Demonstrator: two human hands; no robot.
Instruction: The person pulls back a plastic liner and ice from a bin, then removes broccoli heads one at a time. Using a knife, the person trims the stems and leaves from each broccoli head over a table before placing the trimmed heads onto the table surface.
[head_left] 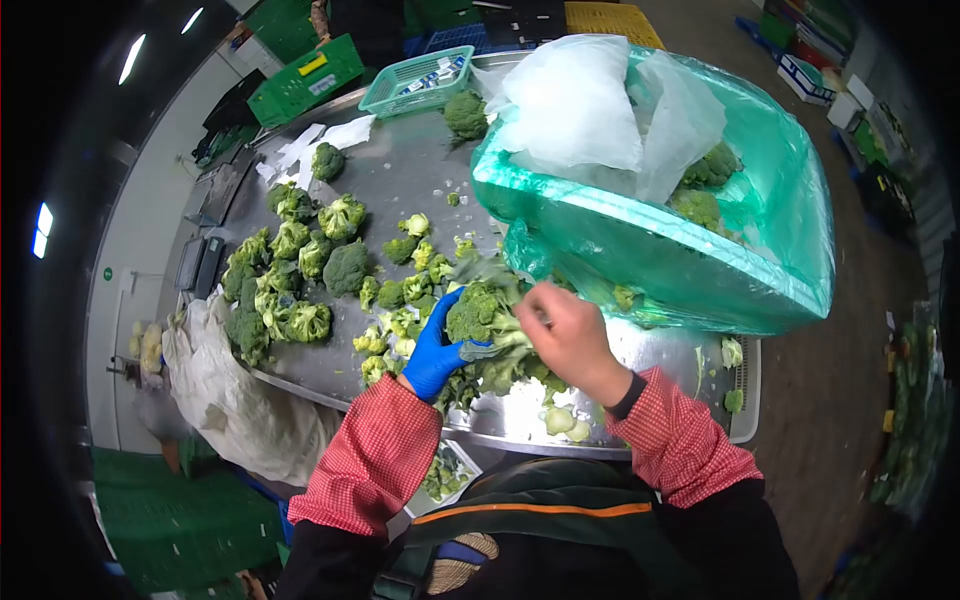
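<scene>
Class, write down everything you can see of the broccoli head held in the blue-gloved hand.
The broccoli head is a bumpy, dark-green crown of tight florets on paler green stems, raw by its look. The blue-gloved left hand grips it from below, holding it above the steel table, among loose florets. The bare right hand, curled shut, meets its right side; that spot is blurred.

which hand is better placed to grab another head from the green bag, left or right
Right, probably. The right hand sits just beside the green bag, while the left hand, in a blue glove, is closed on a broccoli head farther from it. Whether the right hand holds anything is blurred.
</scene>
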